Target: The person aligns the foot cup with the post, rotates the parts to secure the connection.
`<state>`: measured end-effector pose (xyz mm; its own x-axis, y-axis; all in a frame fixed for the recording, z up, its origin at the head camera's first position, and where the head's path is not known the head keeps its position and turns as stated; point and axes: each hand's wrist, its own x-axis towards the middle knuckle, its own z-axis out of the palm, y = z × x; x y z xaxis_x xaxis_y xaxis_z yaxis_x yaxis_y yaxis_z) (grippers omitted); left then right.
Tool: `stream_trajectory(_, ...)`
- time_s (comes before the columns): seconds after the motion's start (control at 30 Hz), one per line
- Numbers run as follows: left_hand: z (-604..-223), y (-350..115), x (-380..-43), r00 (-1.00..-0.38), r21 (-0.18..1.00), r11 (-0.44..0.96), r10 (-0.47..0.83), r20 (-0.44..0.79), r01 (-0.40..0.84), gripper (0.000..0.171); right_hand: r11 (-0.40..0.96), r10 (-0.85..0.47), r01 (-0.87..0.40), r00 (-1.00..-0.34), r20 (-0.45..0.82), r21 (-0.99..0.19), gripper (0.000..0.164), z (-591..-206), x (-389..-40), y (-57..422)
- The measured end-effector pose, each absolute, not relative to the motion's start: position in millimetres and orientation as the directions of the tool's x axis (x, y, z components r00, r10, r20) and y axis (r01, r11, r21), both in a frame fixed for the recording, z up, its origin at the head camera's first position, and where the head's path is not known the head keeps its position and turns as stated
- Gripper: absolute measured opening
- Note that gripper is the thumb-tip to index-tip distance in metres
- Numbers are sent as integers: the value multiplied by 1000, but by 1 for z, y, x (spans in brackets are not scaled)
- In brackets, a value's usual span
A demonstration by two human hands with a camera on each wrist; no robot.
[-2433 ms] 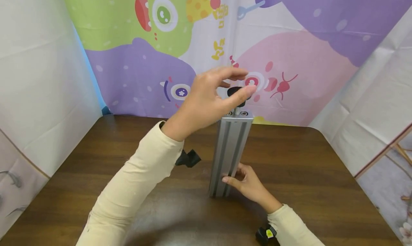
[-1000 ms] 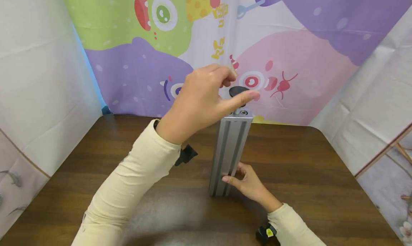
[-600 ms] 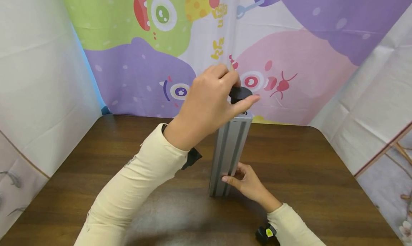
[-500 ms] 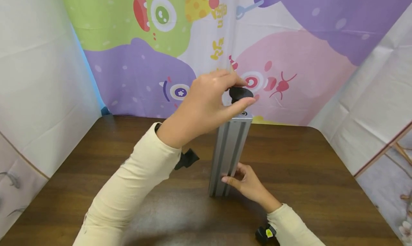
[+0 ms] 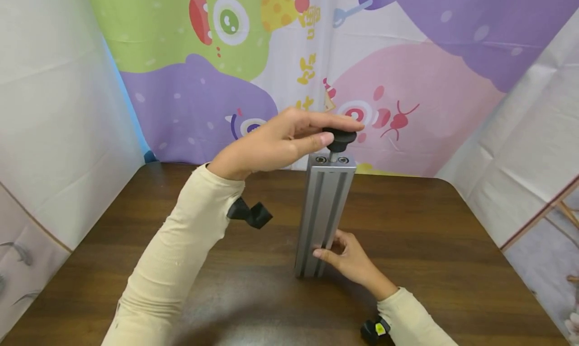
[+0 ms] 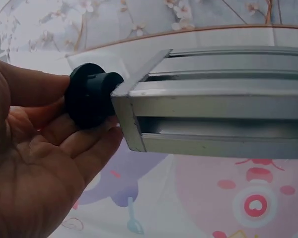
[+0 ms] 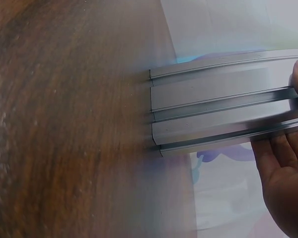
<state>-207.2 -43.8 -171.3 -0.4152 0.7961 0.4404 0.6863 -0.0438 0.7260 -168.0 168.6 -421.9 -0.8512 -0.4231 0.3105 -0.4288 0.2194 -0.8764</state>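
Note:
An aluminium extrusion (image 5: 323, 220) stands upright on the table, with slots along its sides. From its top end plate rises a black levelling foot (image 5: 341, 140), a wide disc on a metal stud. My left hand (image 5: 280, 142) is at this foot: the thumb touches the disc's rim and the fingers reach over and past it. In the left wrist view the disc (image 6: 84, 96) sits between thumb and fingers. Low on the extrusion, my right hand (image 5: 348, 258) grips it, thumb on the front face; in the right wrist view its fingers (image 7: 283, 153) lie along the other side.
The brown wooden table (image 5: 253, 295) reaches to a cartoon-printed cloth (image 5: 181, 99) at the back. White cloth walls (image 5: 50, 84) stand at both sides. Two bolt heads sit in the end plate beside the stud.
My left hand has repeatedly shifted its fingers and thumb around the black foot; now the thumb has drawn back left and the fingers extend over the disc. The right hand and extrusion stay put.

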Motion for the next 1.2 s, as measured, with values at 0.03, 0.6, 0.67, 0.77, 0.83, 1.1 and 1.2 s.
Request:
stream_trajectory(0.03,-171,-44,-207,-422,732,-38,797,433,680,37,221,-422,-429,-852,310,-876,20,-422,-168,169)
stream_trajectory(0.6,-178,-20,-182,-385,97,557,429,817,825,43,175,-441,-456,-829,345,-872,19,-424,-169,167)
stream_trajectory(0.67,-177,-23,-181,-409,146,500,470,782,854,32,171,-439,-450,-831,341,-876,20,-425,-169,167)
stream_trajectory(0.77,-172,-32,-184,-444,291,342,583,680,894,26,178,-433,-442,-837,333,-879,19,-425,-169,167)
stream_trajectory(0.83,-169,-39,-188,-450,447,194,673,587,873,32,193,-424,-435,-845,325,-880,19,-424,-168,167)
stream_trajectory(1.1,-167,-47,-202,-442,771,-49,795,414,634,40,215,-418,-432,-851,317,-876,18,-424,-168,168)
stream_trajectory(1.2,-166,-47,-202,-441,769,-40,799,408,638,40,214,-418,-433,-851,318,-876,18,-423,-168,168)
